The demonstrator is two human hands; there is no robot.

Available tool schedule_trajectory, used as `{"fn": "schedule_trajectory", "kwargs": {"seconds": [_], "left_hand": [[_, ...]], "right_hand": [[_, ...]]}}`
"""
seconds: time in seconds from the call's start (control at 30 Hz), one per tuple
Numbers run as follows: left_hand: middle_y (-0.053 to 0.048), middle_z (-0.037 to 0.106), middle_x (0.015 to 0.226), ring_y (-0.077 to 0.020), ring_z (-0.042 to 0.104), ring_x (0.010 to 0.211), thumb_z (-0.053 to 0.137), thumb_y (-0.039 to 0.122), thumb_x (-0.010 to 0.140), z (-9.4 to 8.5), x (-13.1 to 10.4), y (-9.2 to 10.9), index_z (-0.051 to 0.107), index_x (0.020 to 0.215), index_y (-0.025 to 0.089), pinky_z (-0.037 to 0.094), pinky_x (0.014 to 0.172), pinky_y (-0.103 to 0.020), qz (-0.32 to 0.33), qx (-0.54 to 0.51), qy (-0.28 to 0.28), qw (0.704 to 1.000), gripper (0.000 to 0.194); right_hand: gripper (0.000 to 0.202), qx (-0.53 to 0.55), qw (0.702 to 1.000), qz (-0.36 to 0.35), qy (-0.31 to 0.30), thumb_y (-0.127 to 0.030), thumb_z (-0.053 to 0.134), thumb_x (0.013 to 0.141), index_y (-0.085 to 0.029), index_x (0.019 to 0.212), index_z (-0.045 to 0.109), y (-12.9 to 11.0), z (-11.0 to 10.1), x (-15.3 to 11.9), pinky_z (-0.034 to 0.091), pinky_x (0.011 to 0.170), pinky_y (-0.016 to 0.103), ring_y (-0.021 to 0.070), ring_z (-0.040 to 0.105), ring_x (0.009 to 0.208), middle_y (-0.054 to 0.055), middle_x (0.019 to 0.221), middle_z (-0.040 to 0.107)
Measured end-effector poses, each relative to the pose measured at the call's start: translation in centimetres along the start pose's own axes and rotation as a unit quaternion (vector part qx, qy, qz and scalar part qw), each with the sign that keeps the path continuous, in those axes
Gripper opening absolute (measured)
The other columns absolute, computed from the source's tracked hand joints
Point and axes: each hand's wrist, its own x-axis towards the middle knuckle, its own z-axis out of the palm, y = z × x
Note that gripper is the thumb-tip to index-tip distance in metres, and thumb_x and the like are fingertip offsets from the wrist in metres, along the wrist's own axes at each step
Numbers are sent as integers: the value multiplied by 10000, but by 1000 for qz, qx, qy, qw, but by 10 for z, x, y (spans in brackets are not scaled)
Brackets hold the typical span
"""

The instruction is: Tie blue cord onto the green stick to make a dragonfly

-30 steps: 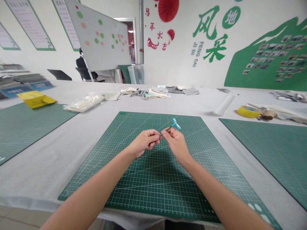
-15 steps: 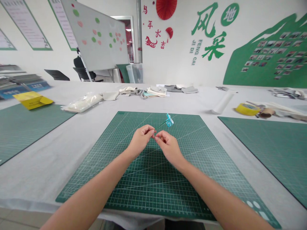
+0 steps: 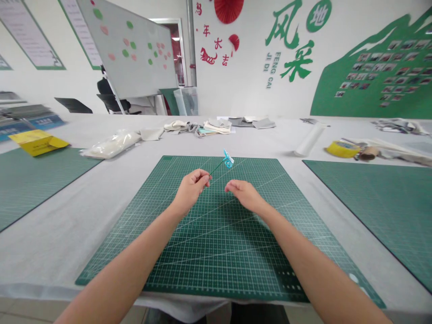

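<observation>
A small light-blue flower (image 3: 228, 161), seemingly of beads or wire, tops a thin dark-green stem (image 3: 216, 168). The lower stem is pinched between the thumb and fingers of my left hand (image 3: 193, 185), and the flower tilts up to the right. My right hand (image 3: 245, 193) is apart from it, a short way to the right, fingers curled together; whether anything is in them is hidden. Both hands are over a green cutting mat (image 3: 209, 252) with a white grid.
Other mats flank mine, one left (image 3: 40, 180) and one right (image 3: 378, 193). Farther back on the white-covered table are a yellow packet (image 3: 38, 141), a plastic bag (image 3: 111, 144), fabric scraps (image 3: 216, 127), a white roll (image 3: 310, 140) and yellow tape (image 3: 342, 149).
My right hand has come away from the left and moved rightward. My left hand has shifted slightly up and left, carrying the flower with it. The view has turned a little.
</observation>
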Motion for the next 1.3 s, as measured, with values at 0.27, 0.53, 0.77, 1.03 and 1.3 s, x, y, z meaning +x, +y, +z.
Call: {"fn": "schedule_trajectory", "kwargs": {"seconds": [0.27,0.53,0.77,1.03,1.3], "left_hand": [[19,551,661,-56,366,485,532,288,820,-2,0,1,586,808,168,294,477,-187,9,-6,4,1000,132],[14,565,677,-74,374,492,513,296,835,3,-2,-2,592,816,170,298,480,-205,11,49,-15,999,151],[13,558,683,-107,475,625,480,245,859,12,-9,1,588,757,167,363,606,-230,68,101,-37,992,167],[16,542,670,-98,448,613,481,218,852,17,-14,8,565,701,160,351,601,-233,55,78,-54,994,182],[43,498,622,-45,319,460,541,258,819,19,-16,10,548,825,160,216,420,-189,-65,-122,-72,988,99]], "right_hand": [[271,-85,973,193,96,-259,441,828,-180,767,693,45,-39,5,386,571,293,162,494,581,44,614,571],[373,-129,970,-31,205,-137,414,802,-136,1038,703,-8,3,-3,374,988,385,239,484,1092,108,1099,650],[317,259,956,-39,133,-220,479,804,-199,1085,624,-49,29,-14,438,919,364,197,553,1050,64,1124,620],[137,402,907,38,124,-270,578,790,-188,900,574,-46,25,-12,250,412,195,55,304,429,-78,552,442],[128,397,902,42,166,-285,623,762,-175,773,559,-46,27,-12,206,396,205,46,274,419,-71,553,455]]}}
